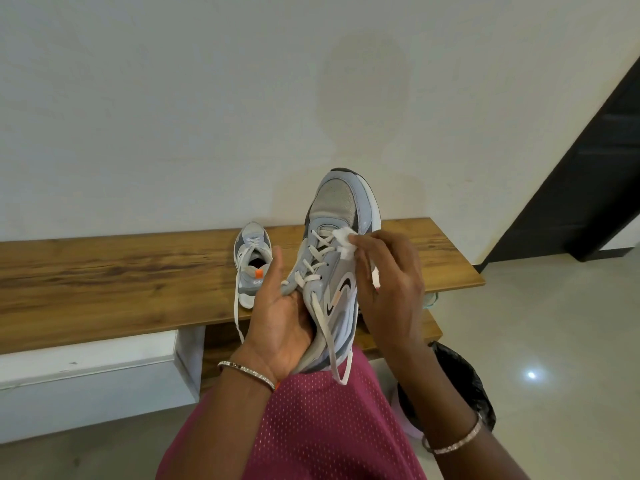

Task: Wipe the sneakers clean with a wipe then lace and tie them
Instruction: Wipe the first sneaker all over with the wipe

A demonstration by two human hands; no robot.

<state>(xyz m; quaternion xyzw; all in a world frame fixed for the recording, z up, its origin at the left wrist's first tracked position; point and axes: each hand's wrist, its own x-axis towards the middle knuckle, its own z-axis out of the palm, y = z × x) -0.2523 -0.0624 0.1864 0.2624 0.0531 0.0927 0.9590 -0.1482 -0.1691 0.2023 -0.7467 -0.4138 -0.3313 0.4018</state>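
A grey and light-blue sneaker (341, 216) is held up above my lap, toe pointing away from me, its white laces loose and hanging down. My left hand (280, 317) grips it from the left at the heel and collar. My right hand (388, 271) pinches a crumpled white wipe (344, 242) and presses it against the lace area on the shoe's right side. The second sneaker (251, 261) of the pair stands on the wooden bench (121, 275), left of the held shoe, with one lace trailing over the bench's front edge.
The bench runs along a white wall. Below it sit a white drawer unit (90, 379) on the left and a wooden lower shelf. A black bag (460, 379) lies on the tiled floor to my right. A dark door frame (581, 188) stands far right.
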